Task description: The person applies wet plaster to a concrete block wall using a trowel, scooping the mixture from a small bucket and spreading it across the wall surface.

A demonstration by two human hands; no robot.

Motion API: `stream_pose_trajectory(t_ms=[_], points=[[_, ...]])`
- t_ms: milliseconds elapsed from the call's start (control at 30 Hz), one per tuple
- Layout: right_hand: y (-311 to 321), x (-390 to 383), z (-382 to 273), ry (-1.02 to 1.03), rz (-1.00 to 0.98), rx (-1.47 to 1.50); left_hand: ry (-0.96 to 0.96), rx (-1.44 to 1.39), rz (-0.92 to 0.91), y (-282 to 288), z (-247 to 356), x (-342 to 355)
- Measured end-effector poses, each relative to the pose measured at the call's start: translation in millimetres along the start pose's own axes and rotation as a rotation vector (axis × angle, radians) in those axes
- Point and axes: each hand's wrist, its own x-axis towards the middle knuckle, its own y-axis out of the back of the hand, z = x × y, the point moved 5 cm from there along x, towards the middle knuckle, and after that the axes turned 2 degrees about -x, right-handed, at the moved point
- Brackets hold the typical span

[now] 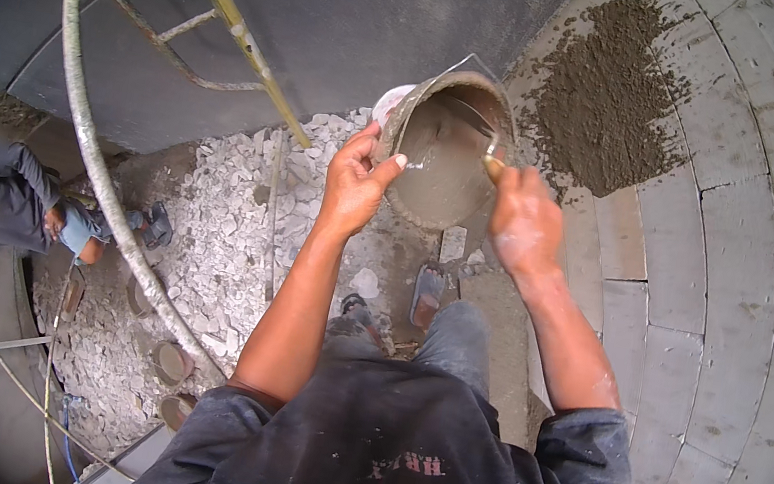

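Gripping the rim of the mortar bucket (444,150) at upper centre, my left hand (356,181) steadies it; my right hand (523,225) clenches a trowel (485,136) reaching inside, beside the mortar pile (608,95)

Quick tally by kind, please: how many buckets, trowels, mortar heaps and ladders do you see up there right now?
Bucket: 1, tilted, left hand gripping its rim
Trowel: 1, held inside it by the right hand
Mortar heap: 1, on the blocks
Ladder: 1
Total: 4
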Motion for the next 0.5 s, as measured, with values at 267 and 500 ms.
stream_pose_trajectory(t_ms=[267, 500], points=[[57.3, 23.8, -24.0, 0.283, 0.208, 0.105, -0.018, -0.136, 0.093, 29.0, 58.8, -13.9], [68.2, 25.5, -22.1, 0.594, 0.161, 0.288, -0.111, -0.088, 0.2, 39.0, 100.9, -17.5]])
